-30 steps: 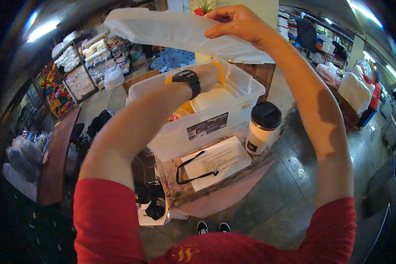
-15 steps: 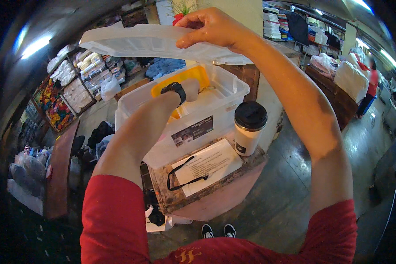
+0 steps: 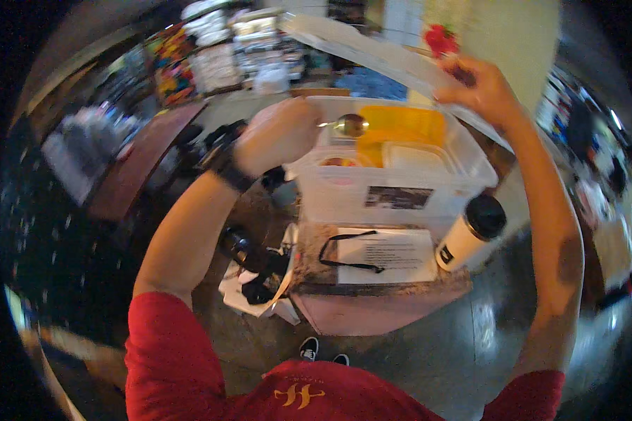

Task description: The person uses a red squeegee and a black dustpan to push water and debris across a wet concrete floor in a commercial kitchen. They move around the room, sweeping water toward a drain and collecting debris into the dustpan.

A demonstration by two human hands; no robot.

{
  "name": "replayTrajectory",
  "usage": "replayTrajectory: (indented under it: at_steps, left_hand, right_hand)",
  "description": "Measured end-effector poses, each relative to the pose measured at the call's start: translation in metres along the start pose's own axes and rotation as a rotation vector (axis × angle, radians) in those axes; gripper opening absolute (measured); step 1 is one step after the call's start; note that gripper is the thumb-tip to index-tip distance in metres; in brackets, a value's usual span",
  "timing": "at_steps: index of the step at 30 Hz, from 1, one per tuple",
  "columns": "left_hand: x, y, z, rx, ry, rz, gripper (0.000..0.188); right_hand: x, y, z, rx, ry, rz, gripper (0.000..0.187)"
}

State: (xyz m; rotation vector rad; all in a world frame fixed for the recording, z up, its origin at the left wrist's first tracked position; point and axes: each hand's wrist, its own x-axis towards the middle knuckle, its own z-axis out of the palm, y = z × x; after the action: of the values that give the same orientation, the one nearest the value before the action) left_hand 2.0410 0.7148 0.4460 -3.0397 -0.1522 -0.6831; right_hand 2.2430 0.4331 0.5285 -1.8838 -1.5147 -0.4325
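My left hand (image 3: 282,135) is closed around the handle of a shiny metal spoon (image 3: 351,125), whose round bowl points right above the left end of the clear plastic storage box (image 3: 337,193). My right hand (image 3: 483,92) grips the edge of the box's translucent lid (image 3: 361,52), lifted and tilted over the back of the box. Inside lie a yellow plastic piece (image 3: 407,125) and a clear food container (image 3: 418,158). Something with red and orange on it shows at the left inside, too blurred to name.
The box stands on a worn pedestal (image 3: 316,281). In front of it lie a printed sheet (image 3: 393,263) with a black strap (image 3: 326,247) and a white tumbler with a black lid (image 3: 470,233). A red flower (image 3: 440,40) is behind; bagged goods (image 3: 91,147) sit left.
My left hand has come up out of the box to the left with the spoon. The view has turned left. The lid stays raised in my right hand, now tilted more.
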Motion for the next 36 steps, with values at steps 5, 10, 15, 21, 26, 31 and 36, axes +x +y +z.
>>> replayTrajectory:
  at_steps: [5,10,15,21,26,31,36]
  left_hand:
    - [-0.225,-0.071,-0.033,-0.485,0.090,-0.711,0.014]
    - [-0.403,-0.065,0.017,-0.783,0.211,-1.222,0.017]
    - [-0.500,-0.052,0.083,-1.138,0.407,-1.452,0.014]
    - [-0.565,-0.074,0.097,-1.263,0.442,-1.443,0.013]
    - [-0.639,-0.122,0.064,-1.237,0.486,-1.468,0.014]
    - [-0.721,-0.167,0.030,-1.125,0.505,-1.503,0.016]
    - [-0.751,-0.198,0.031,-1.211,0.558,-1.546,0.016]
  right_hand:
    - [-0.026,-0.013,0.058,0.039,-0.142,-0.115,0.047]
    - [-0.040,-0.033,0.074,-0.157,-0.393,0.010,0.042]
    - [-0.046,-0.039,0.062,-0.156,-0.462,0.176,0.038]
    - [-0.043,-0.028,0.060,-0.242,-0.434,0.291,0.041]
    - [-0.051,-0.017,0.061,-0.310,-0.431,0.476,0.044]
    - [-0.046,0.033,0.074,-0.540,-0.368,0.522,0.047]
    - [-0.038,0.086,0.088,-0.315,-0.446,0.388,0.033]
